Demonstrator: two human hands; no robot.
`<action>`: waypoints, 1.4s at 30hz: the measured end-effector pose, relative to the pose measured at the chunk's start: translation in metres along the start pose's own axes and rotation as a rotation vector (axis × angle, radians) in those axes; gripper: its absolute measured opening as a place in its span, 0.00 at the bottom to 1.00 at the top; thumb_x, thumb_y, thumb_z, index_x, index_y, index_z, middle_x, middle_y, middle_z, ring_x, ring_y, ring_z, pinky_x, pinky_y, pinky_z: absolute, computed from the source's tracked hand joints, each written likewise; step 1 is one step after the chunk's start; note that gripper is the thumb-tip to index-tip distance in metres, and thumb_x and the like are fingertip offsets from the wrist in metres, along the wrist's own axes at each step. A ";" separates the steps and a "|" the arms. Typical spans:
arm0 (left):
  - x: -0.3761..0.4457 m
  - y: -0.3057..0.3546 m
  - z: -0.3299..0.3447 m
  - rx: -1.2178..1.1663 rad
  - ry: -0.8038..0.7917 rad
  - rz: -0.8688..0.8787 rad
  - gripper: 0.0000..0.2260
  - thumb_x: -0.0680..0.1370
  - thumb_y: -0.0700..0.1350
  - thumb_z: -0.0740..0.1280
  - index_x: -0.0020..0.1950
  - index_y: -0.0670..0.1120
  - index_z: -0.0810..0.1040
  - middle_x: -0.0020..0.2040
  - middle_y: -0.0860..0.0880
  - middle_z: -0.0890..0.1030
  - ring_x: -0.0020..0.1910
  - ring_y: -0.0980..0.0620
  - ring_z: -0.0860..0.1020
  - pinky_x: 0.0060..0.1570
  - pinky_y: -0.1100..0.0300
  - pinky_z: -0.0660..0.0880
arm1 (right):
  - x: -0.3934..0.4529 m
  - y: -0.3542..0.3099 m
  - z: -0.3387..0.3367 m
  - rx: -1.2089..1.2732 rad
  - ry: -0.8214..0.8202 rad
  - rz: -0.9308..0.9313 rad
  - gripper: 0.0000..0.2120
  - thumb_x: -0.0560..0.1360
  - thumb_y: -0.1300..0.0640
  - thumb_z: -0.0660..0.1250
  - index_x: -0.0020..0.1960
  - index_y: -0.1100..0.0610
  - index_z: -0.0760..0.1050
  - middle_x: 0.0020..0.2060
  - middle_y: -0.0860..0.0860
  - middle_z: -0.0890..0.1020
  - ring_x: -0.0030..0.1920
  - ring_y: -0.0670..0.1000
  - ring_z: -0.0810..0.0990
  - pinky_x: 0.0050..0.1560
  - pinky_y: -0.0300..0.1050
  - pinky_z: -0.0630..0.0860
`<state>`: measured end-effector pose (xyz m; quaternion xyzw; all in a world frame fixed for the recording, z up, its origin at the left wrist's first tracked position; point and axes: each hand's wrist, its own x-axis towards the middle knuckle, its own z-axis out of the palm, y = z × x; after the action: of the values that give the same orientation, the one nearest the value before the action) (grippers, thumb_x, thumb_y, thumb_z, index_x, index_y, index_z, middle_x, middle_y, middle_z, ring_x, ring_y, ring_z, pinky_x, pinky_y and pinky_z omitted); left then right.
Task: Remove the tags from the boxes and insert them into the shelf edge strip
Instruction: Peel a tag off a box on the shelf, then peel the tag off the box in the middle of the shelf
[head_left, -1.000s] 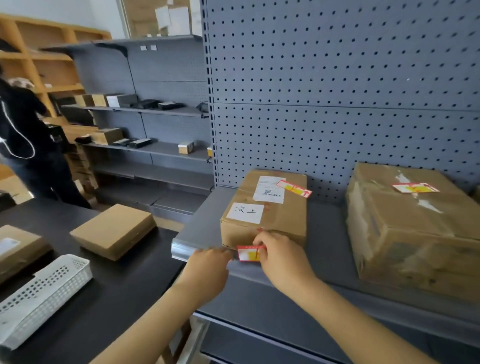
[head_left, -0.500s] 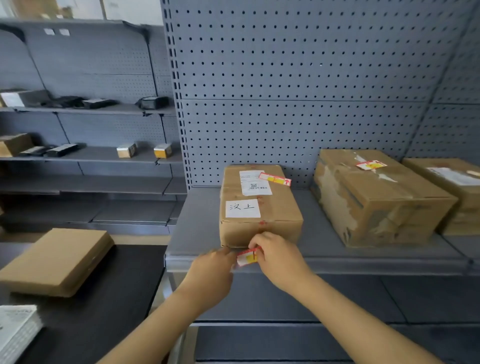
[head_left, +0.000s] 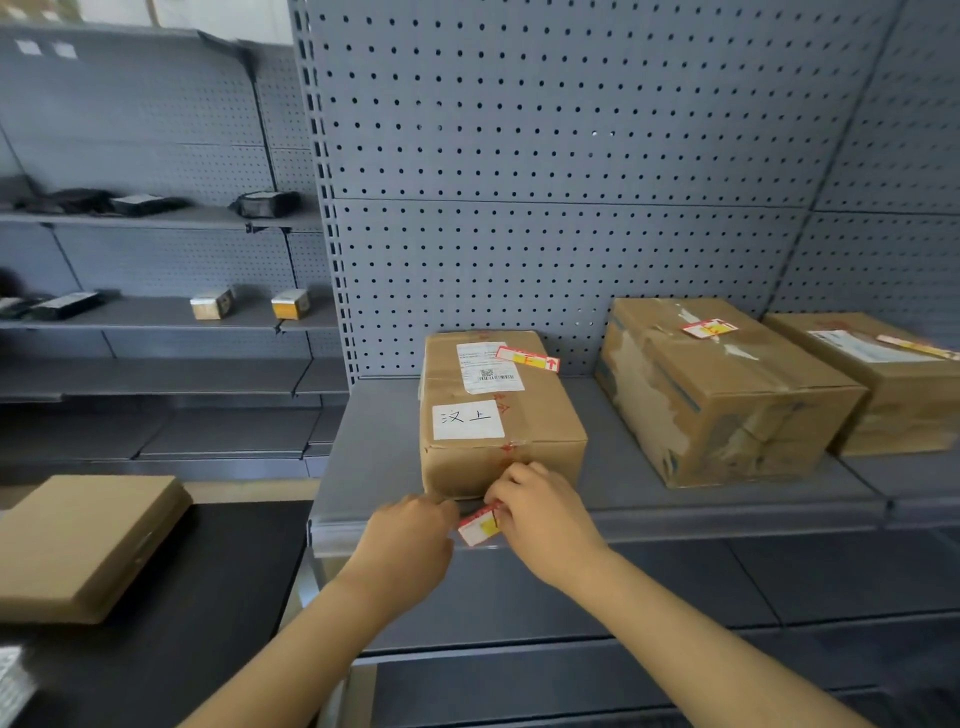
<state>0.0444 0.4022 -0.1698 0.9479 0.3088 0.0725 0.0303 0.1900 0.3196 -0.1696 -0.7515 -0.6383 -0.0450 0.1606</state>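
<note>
Three cardboard boxes sit on a grey metal shelf (head_left: 727, 506) backed by pegboard, and each has a red, white and yellow tag lying on its top. At the shelf's front edge, both hands meet over a fourth tag (head_left: 480, 526). The right hand (head_left: 540, 512) pinches that tag's right end with curled fingers. The left hand (head_left: 410, 535) has its fingers bent at the tag's left end, though whether it truly grips the tag cannot be told. The tag sits tilted against the edge strip (head_left: 727, 525), directly below the left box (head_left: 498, 415), and does not look seated yet.

Judging by this, one tag is partway in, and the tags on the left box (head_left: 527, 358), middle box (head_left: 709, 328) and right box (head_left: 917, 347) are left to do.

No bin or tray holding anything is clearly in view. A flat cardboard box (head_left: 83, 540) rests on a dark table at lower left, and small items sit on distant shelves.
</note>
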 end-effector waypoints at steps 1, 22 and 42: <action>0.001 0.001 -0.001 0.012 0.003 0.001 0.09 0.78 0.43 0.61 0.56 0.49 0.76 0.54 0.49 0.81 0.49 0.49 0.80 0.50 0.56 0.79 | -0.001 0.001 -0.001 -0.007 -0.006 0.001 0.12 0.78 0.60 0.59 0.57 0.54 0.78 0.54 0.52 0.78 0.55 0.54 0.73 0.55 0.49 0.71; 0.073 0.175 -0.039 0.069 0.079 0.500 0.09 0.78 0.50 0.62 0.55 0.47 0.73 0.54 0.47 0.78 0.54 0.46 0.76 0.50 0.53 0.72 | -0.139 0.105 -0.106 -0.090 0.131 0.601 0.10 0.78 0.57 0.61 0.58 0.54 0.74 0.54 0.53 0.78 0.56 0.55 0.75 0.49 0.48 0.75; 0.132 0.542 0.000 -0.059 0.061 0.901 0.13 0.77 0.52 0.65 0.61 0.52 0.74 0.58 0.52 0.78 0.56 0.51 0.77 0.52 0.57 0.72 | -0.367 0.333 -0.229 -0.137 0.236 0.951 0.11 0.76 0.58 0.64 0.59 0.55 0.76 0.54 0.54 0.79 0.55 0.56 0.77 0.53 0.49 0.76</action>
<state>0.4646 0.0423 -0.0987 0.9839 -0.1362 0.1150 0.0136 0.4790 -0.1404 -0.1150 -0.9582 -0.1976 -0.0932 0.1848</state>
